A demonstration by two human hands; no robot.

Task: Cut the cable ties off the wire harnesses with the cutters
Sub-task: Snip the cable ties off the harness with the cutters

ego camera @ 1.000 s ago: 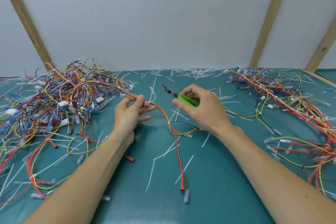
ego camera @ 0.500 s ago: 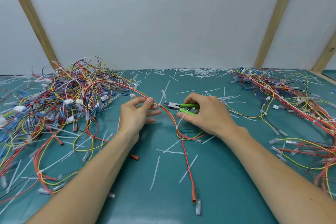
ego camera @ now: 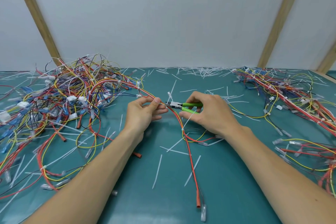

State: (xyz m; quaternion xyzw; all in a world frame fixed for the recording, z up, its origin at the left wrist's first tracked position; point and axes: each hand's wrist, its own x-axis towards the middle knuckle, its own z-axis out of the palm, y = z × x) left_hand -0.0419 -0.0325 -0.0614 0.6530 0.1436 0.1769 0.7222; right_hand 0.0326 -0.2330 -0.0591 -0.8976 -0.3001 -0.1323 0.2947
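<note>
— Wires first: how will that bundle handle?

— Limp and light. The tangled pile (ego camera: 60,100) sits at the counter's (ego camera: 227,178) left, and one harness (ego camera: 179,123) trails out of it toward the middle. The left hand (ego camera: 143,110) pinches it between thumb and fingers, so it is best held close beside a tie.

— And the cutters (ego camera: 183,106)?

— Green handles, clenched in the right hand's (ego camera: 209,112) grip, nose at the wires just beside the left fingertips. A white cable tie (ego camera: 182,129) rings the harness a little nearer the person.

— Room to move?

— Open counter in the middle, strewn with cut tie scraps (ego camera: 157,171); a second pile (ego camera: 291,100) crowds the right.
</note>
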